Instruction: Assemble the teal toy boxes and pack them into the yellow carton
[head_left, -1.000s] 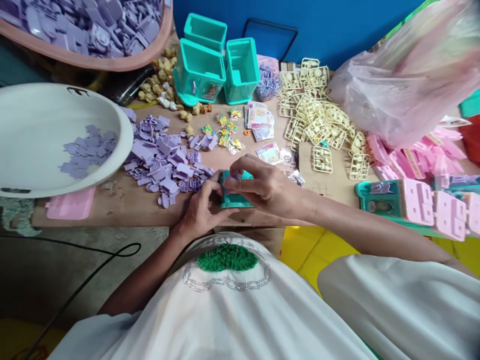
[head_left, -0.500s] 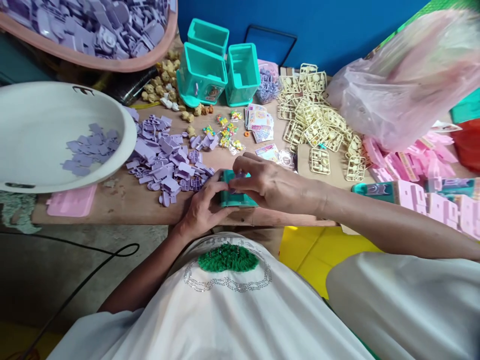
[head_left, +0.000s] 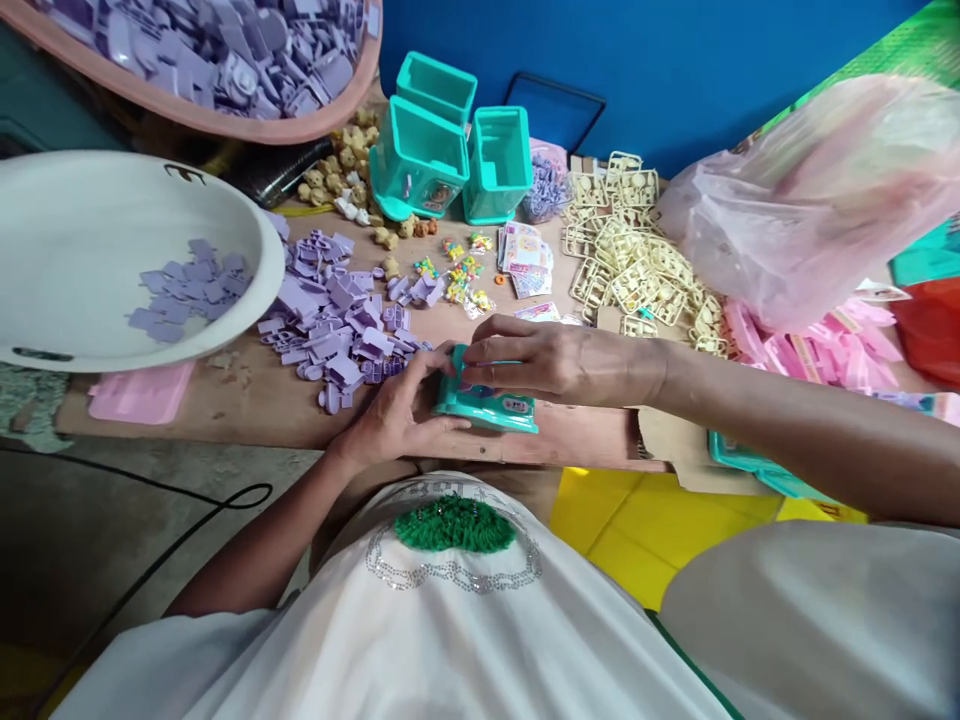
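1. The teal box (head_left: 487,405) lies tilted at the near edge of the table (head_left: 247,415), close to the drop.
2. The left hand (head_left: 394,415) has its fingers clamped on the box's left side.
3. The right hand (head_left: 551,360) grips it from above, fingers closed.
4. Purple parts (head_left: 337,325) crowd just left; bare wood lies right of the box.

White basin (head_left: 90,215) with lilac pieces, loose lilac pile (head_left: 330,320), cream sprues (head_left: 637,260), pink bag (head_left: 810,200), perhaps part-filled.
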